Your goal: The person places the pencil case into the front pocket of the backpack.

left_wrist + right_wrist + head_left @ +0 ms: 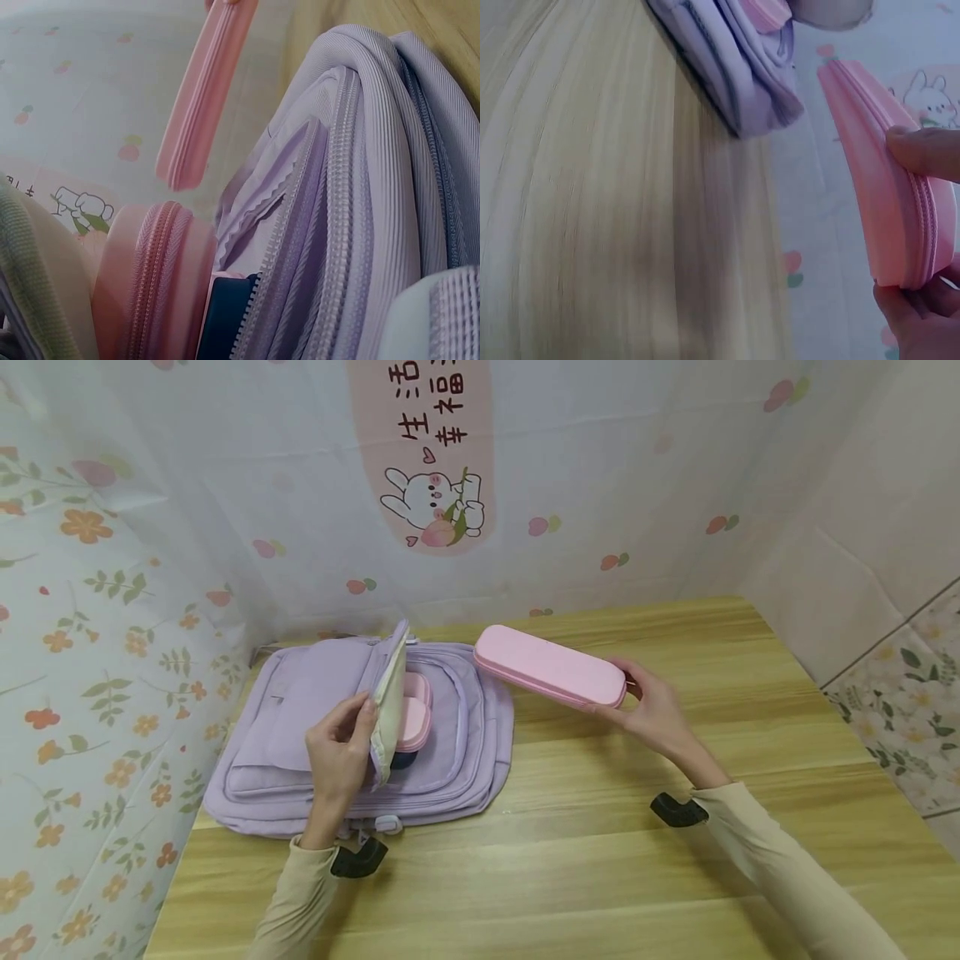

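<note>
A lilac backpack [472, 760] lies flat on the table, its front pocket unzipped. My left hand [339, 750] pinches the edge of the pocket's flap [387, 714], holding it raised. Inside the opening sit pink zippered cases [414, 727] and a dark blue item [223, 319], mostly hidden. To the right of the backpack, my right hand [654, 708] grips one end of a long pink zippered pencil case [551, 665] above the table. The case's far end points towards the pocket, and its zip looks closed in the right wrist view [900, 187].
The wood-grain table [600, 860] extends in front and to the right. A printed cloth [600, 485] with a rabbit picture hangs behind it, and a flowered cloth [90, 693] hangs at the left. A black wrist mount [678, 810] is on each forearm.
</note>
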The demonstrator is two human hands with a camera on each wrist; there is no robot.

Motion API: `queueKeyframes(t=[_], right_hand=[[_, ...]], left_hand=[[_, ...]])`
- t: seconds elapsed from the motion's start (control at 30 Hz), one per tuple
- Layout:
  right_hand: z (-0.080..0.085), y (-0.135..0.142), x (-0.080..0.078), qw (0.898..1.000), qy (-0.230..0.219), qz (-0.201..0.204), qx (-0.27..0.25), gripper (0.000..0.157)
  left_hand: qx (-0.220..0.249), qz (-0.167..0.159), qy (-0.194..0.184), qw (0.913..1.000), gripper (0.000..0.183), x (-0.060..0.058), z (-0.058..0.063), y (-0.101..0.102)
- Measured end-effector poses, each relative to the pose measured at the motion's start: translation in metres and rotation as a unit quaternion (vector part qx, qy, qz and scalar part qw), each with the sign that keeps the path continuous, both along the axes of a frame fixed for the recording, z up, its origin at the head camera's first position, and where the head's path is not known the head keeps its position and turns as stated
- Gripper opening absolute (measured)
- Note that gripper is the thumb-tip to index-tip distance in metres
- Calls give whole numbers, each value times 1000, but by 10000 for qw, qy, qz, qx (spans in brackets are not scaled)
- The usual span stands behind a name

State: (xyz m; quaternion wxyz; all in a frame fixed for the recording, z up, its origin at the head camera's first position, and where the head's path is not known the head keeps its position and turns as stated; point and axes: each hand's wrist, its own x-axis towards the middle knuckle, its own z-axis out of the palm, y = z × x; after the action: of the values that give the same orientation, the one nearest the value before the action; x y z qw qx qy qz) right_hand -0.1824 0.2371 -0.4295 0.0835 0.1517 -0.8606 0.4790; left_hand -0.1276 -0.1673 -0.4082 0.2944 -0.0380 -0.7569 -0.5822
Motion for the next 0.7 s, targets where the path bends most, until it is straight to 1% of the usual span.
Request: queueKeyframes(t=[0.3, 0.43, 0.53, 0.7], right_hand=[[-7, -26, -7, 9980, -178, 498, -356, 72], [-7, -37, -11, 9963, -275, 708, -402, 72], [-6, -47, -15, 9946, -336, 884, -434, 73], [-3, -62, -20, 9929, -434, 1051, -351, 75]], left_hand=[[55, -100, -73, 9999, 20, 1, 1, 2], [52, -129, -113, 9998, 21, 1, 2, 3], [48, -83, -119, 9999, 21, 1, 2, 3], [30, -55, -1, 10000, 20, 0, 4, 4]])
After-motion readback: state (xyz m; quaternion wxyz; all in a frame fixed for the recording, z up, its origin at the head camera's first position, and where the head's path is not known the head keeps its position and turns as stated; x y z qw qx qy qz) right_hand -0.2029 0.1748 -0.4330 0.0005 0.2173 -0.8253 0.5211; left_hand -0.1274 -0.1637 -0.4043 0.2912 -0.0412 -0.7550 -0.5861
